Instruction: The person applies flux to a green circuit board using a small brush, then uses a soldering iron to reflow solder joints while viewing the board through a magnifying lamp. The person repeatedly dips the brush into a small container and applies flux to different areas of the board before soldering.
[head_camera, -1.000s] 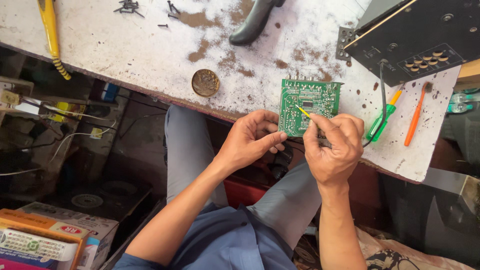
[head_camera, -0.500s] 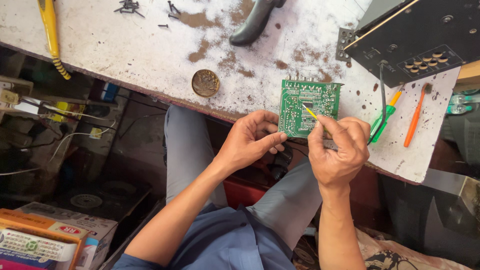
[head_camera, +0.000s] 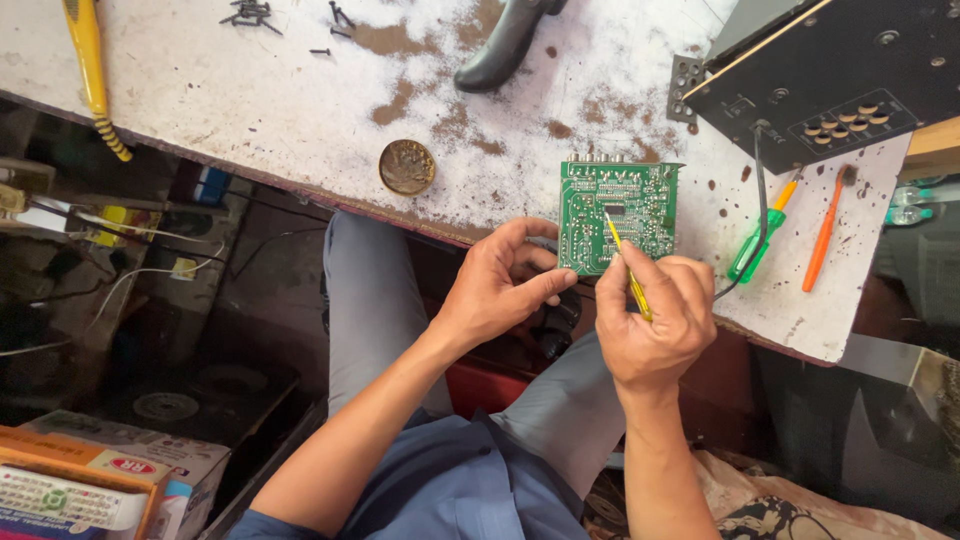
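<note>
A green circuit board (head_camera: 620, 212) is held up at the near edge of the worn white workbench (head_camera: 300, 110). My left hand (head_camera: 500, 285) grips the board's lower left corner with thumb and fingers. My right hand (head_camera: 655, 315) is closed on a thin yellow tool (head_camera: 625, 265) whose tip rests on the middle of the board.
A round brass tin (head_camera: 407, 166) lies left of the board. A green screwdriver (head_camera: 755, 245) and an orange one (head_camera: 825, 235) lie to the right. A black device chassis (head_camera: 840, 70) sits at the top right. Loose screws (head_camera: 250, 14) and a yellow-handled tool (head_camera: 92, 70) lie far left.
The yellow tool's tip has shifted slightly across the board, and my right hand moved a little with it. My left hand keeps the same hold.
</note>
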